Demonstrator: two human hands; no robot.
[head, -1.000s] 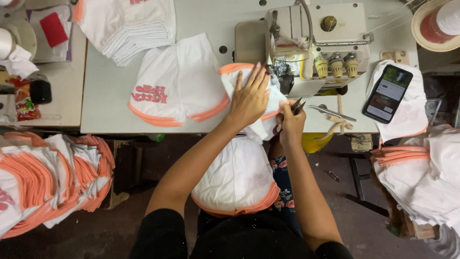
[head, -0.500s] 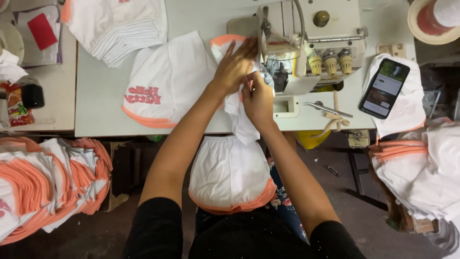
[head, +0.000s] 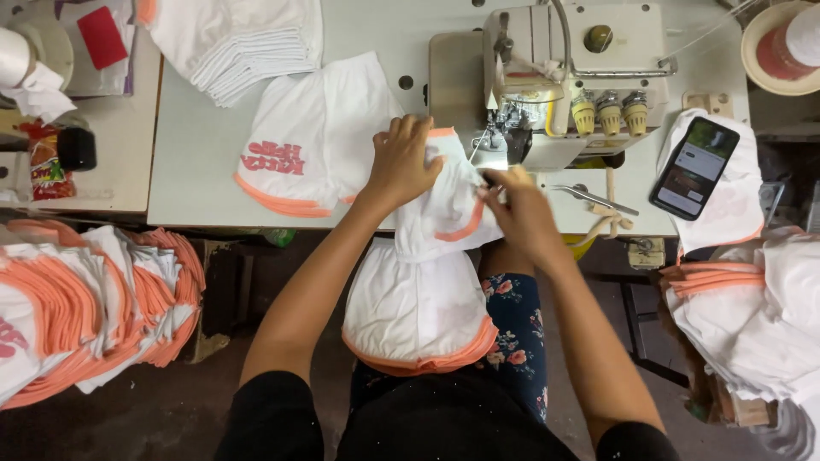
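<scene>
A white garment with orange trim (head: pixel 427 282) runs from the sewing machine (head: pixel 564 77) down over the table edge onto my lap. My left hand (head: pixel 403 162) lies flat on its upper part, pressing the cloth to the table left of the needle. My right hand (head: pixel 521 213) pinches the garment's edge just below the presser foot, fingers closed on the cloth. Another white garment with a pink print and orange hem (head: pixel 312 141) lies on the table to the left of my left hand.
A stack of folded white garments (head: pixel 239 34) sits at the table's back left. Piles of white and orange pieces (head: pixel 77 299) hang at the left and a second pile (head: pixel 760 299) at the right. A phone (head: pixel 694 166) rests on cloth right of the machine, scissors (head: pixel 589 198) beside it.
My right hand has moved down and right from the needle area, pulling the garment's edge toward me. My left hand stays pressed on the cloth beside the machine.
</scene>
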